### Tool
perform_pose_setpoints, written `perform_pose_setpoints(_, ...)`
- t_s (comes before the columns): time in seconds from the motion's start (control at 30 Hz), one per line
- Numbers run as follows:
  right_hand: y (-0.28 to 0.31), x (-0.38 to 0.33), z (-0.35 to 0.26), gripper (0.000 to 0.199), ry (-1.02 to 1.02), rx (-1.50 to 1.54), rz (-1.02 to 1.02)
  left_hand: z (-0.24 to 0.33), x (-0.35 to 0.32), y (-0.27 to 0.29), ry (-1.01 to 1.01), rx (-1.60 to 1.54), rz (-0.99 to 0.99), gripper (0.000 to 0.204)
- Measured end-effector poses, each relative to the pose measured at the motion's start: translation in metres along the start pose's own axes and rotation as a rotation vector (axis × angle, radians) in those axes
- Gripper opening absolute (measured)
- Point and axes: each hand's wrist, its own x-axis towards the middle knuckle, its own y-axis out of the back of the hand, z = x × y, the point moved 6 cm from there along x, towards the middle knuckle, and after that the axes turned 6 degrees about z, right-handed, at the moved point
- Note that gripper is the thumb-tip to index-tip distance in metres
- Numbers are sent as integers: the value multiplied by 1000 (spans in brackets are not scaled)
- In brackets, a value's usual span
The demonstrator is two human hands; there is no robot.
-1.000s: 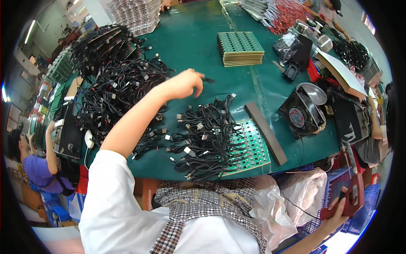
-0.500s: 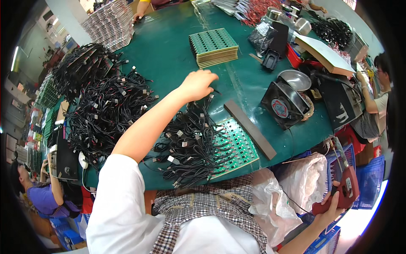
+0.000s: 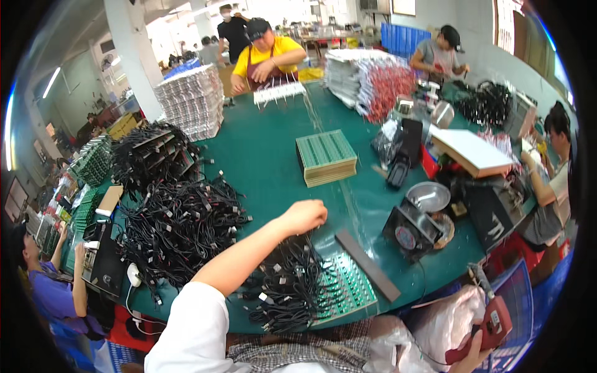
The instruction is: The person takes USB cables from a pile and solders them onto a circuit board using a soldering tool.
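My left hand (image 3: 305, 216) is closed, knuckles up, above the far end of a bundle of black cables (image 3: 289, 280). What its fingers hold, if anything, is hidden. Those cables lie over the left part of a green circuit board panel (image 3: 348, 283), close to the table's near edge. Along the panel's right side rests a dark flat bar (image 3: 368, 266). At the lower right, my right hand (image 3: 474, 355) grips the handle of a red soldering gun (image 3: 494, 323), its metal tip pointing up and away.
A stack of green panels (image 3: 326, 158) stands mid-table. Heaped black cables (image 3: 180, 224) cover the left side. A small fan (image 3: 407, 233) and metal dish (image 3: 428, 197) sit at right, near a white board (image 3: 472, 151). Co-workers sit around the table, one in yellow (image 3: 267, 59) opposite.
The view has tilted up, so the far side of the table and the people there now show. My left hand still hovers by the cables; my right hand still holds the soldering gun.
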Motion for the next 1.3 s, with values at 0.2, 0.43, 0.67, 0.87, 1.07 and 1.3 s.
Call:
perform_pose_setpoints(0.2, -20, -15, -23, 50, -56, 63, 4, 8, -1, 4, -16, 21, -36, 9)
perform_pose_setpoints(0.43, -30, -18, -43, 49, 31, -4, 80, -63, 0, 15, 427, -878, 321, 10)
perform_pose_setpoints(0.67, -15, -22, -30, 44, -36, 1, 75, -92, -66, 163, 457, -1127, 866, 13)
perform_pose_setpoints(0.87, -9, -16, -8, 42, -121, -89, 82, -83, -124, 211, 381, -983, 1010, 15)
perform_pose_setpoints(1.07, -25, -9, 10, 39, -100, 59, -1, 7, -143, 157, 534, -861, 854, 12)
perform_pose_setpoints(1.3, -131, 22, 3, 39, -54, 147, -362, 168, -141, 82, 93, -544, 407, 16)
